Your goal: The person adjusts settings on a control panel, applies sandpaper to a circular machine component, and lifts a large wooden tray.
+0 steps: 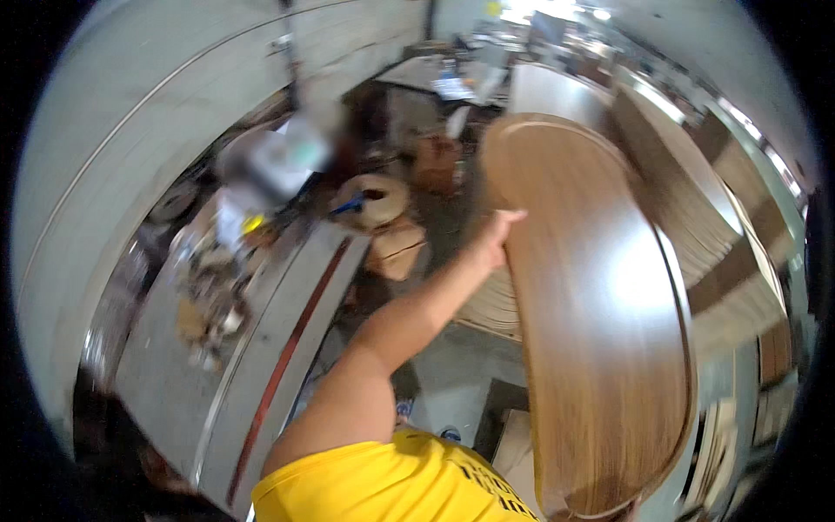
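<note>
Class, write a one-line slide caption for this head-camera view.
A person's left hand grips the edge of a large oval wooden panel, held upright beside stacked wood panels in a cluttered workshop.

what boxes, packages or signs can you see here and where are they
Cardboard box: on the floor left of the left hand, squarish, tan.
Round cardboard reel: just behind that box, pale brown with a blue bit on it.
Brown carton: further back on the floor, upright, reddish brown.
No signs or screens clear enough to tell.
</note>
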`<state>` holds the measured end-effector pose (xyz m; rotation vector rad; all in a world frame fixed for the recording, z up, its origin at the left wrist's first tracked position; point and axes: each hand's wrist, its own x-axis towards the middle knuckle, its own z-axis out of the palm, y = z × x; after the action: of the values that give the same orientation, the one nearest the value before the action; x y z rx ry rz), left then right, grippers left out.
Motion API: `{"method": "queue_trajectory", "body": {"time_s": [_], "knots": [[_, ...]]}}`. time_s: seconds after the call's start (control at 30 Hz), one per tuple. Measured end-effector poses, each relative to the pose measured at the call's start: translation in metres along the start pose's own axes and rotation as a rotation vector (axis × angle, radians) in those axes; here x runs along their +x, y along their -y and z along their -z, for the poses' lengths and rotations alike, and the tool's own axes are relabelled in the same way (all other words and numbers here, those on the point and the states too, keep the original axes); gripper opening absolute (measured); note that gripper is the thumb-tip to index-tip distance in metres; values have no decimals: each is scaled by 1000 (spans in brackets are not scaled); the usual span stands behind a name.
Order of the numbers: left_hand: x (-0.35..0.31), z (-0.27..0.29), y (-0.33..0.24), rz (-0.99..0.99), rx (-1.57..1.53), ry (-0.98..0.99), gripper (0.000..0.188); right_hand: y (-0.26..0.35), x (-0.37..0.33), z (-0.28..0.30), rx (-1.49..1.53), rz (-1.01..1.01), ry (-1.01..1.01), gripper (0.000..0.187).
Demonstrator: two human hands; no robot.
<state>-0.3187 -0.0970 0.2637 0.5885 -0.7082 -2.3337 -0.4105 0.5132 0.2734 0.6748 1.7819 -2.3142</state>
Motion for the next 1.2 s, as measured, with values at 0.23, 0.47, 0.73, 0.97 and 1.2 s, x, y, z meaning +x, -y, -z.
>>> {"method": "queue_trajectory", "body": {"time_s": [0.23,0.47,0.73,0.97,1.2], "knots": [[-119,1,71,-141,-137,-214,54,18,55,-19,-171,238,141,53],[-227,32,155,-316,-402,-229,57,43,120,-30,-258,418,310,56],[-387,92,197,-701,-525,-321,62,42,148,-80,-321,539,568,60],[-505,138,245,-1028,-750,-357,69,17,158,-163,-390,629,907,63],[-624,160,333,-1223,-896,-793,70,-82,91,-273,-666,257,1305,48]]}}
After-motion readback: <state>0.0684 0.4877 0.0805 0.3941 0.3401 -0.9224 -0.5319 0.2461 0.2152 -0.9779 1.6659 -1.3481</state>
